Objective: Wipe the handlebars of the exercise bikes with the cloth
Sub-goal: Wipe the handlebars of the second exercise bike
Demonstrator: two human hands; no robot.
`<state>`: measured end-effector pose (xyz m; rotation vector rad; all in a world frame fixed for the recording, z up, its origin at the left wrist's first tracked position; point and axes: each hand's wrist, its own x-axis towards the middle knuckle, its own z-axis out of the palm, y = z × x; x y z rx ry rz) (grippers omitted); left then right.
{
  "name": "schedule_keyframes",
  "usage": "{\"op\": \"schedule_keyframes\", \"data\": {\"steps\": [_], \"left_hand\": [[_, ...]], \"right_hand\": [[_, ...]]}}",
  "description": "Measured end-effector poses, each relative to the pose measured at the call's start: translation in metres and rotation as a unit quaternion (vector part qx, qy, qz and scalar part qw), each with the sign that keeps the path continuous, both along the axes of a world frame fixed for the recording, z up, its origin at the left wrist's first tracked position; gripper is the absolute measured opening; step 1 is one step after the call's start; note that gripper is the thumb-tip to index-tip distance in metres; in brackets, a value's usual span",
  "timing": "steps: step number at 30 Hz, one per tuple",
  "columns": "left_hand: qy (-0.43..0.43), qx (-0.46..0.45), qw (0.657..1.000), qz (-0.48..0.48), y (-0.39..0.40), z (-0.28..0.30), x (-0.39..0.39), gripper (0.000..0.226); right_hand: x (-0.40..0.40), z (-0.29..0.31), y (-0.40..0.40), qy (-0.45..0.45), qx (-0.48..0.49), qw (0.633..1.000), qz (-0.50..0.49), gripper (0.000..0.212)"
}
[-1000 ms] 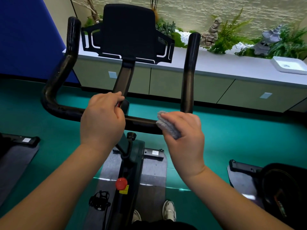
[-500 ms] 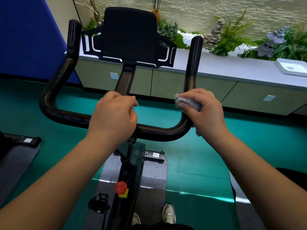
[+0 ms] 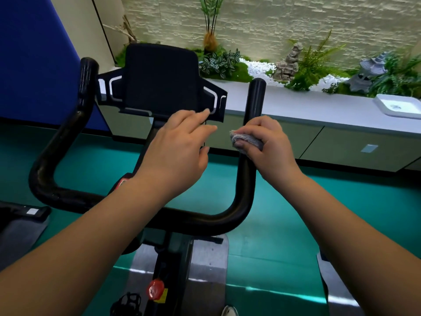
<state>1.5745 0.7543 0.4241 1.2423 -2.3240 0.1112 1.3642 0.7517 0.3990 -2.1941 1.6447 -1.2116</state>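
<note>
Starting at the left: the black handlebar [image 3: 57, 137] rises in its left upright, foam-gripped at the top, bare of any hand. It bends down into the crossbar, which runs under both forearms. Behind it stands the black tablet holder [image 3: 160, 78] on its post.

Left hand [image 3: 175, 147] hovers in front of the holder's lower edge, fingers loosely spread, holding nothing; not touching the bar as far as can be seen.

Right hand [image 3: 265, 144] is wrapped round the right upright about midway up, fingers and thumb clamped on the grey cloth [image 3: 247, 140], which is bunched against the bar's inner face. The cloth touches the bar; the upper part of the upright shows bare above the hand.

Judgement: step in hand is wiping the right upright. Next move likely calls for sliding the cloth on up to the tip, keeping the wrap tight. Left upright probably remains to be done.

Far right: white tray [image 3: 398, 107] on the counter.
</note>
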Motion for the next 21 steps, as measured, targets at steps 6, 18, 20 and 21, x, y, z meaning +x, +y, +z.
{"op": "schedule_keyframes", "data": {"steps": [6, 18, 20, 21], "left_hand": [[-0.019, 0.011, 1.0, 0.008, -0.023, 0.012, -0.021, 0.065], [-0.036, 0.036, 0.999, 0.012, -0.042, 0.02, -0.027, 0.067], [-0.034, 0.046, 0.998, 0.009, -0.042, 0.021, -0.027, 0.067], [-0.032, 0.052, 0.998, 0.006, -0.041, 0.022, -0.026, 0.067]], "right_hand": [[-0.014, 0.003, -0.036, 0.059, -0.099, 0.993, 0.015, 0.02], [-0.02, 0.029, -0.083, 0.067, -0.162, 0.984, 0.007, 0.022], [-0.02, 0.033, -0.081, 0.031, -0.126, 0.992, -0.006, 0.022], [-0.021, 0.035, -0.079, 0.003, -0.111, 0.994, -0.018, 0.021]]}}
